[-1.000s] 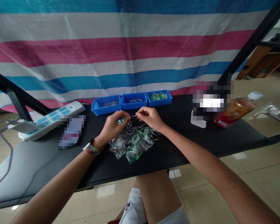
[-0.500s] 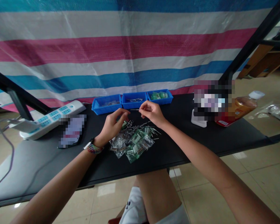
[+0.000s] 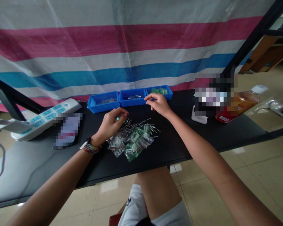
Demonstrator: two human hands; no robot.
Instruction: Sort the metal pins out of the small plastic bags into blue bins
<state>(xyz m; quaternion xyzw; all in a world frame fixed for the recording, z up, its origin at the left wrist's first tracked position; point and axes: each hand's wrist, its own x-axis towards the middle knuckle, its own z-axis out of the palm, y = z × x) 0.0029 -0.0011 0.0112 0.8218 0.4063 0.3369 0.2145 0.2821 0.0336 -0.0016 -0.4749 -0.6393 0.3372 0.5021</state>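
Over the left end of the pile, my left hand is curled, with a bit of a small green packet showing between thumb and fingers. My right hand hovers just in front of the middle blue bin, fingers slightly apart with nothing visible in them. Thin metal rods lie in that bin. On the black table lies a mixed pile of loose metal rods, clear bags and green bags.
A left blue bin contains clear bags, and a right blue bin contains green ones. Left of my hands are a power strip and a phone. To the right stand a white case and a drink bottle.
My right hand has moved up toward the middle bin, and the thin metal rod it pinched no longer shows in it. My left hand stays by the pile. The view has shifted slightly.
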